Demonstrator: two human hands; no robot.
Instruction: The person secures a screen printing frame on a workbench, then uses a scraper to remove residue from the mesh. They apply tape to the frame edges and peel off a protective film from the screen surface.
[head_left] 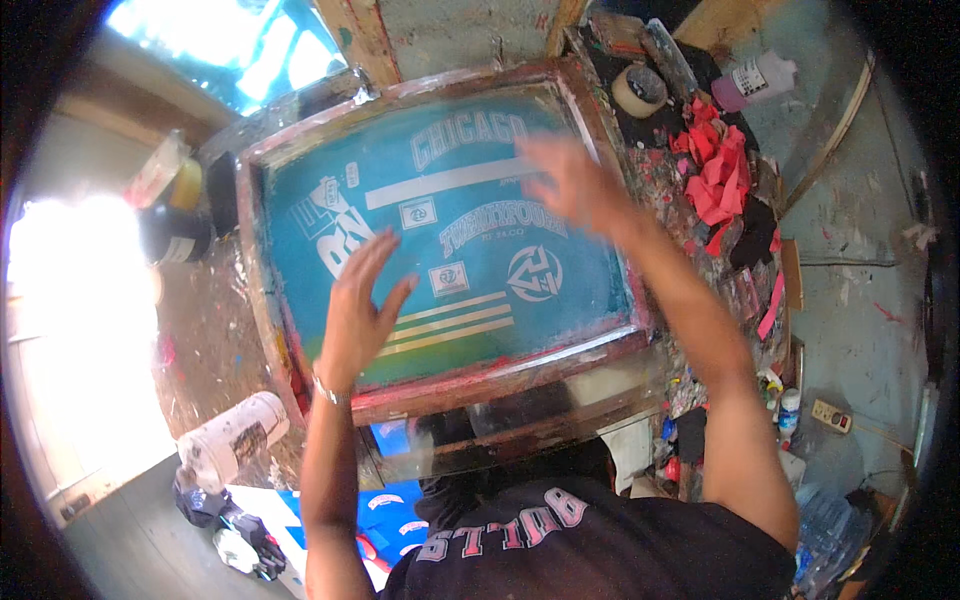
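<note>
A wooden screen frame with teal mesh lies in front of me, bearing pale stencilled lettering, emblems, a bar and three stripes. My left hand is over the lower left of the mesh, fingers apart and holding nothing; whether it touches the surface I cannot tell. My right hand is over the upper right, beside the long pale bar, its fingers smeared by motion.
The worn bench holds a pale bucket and bottles at left, a tape roll, red scraps and a pink-liquid bottle at right. Blue printed sheets lie below. A power strip is at far right.
</note>
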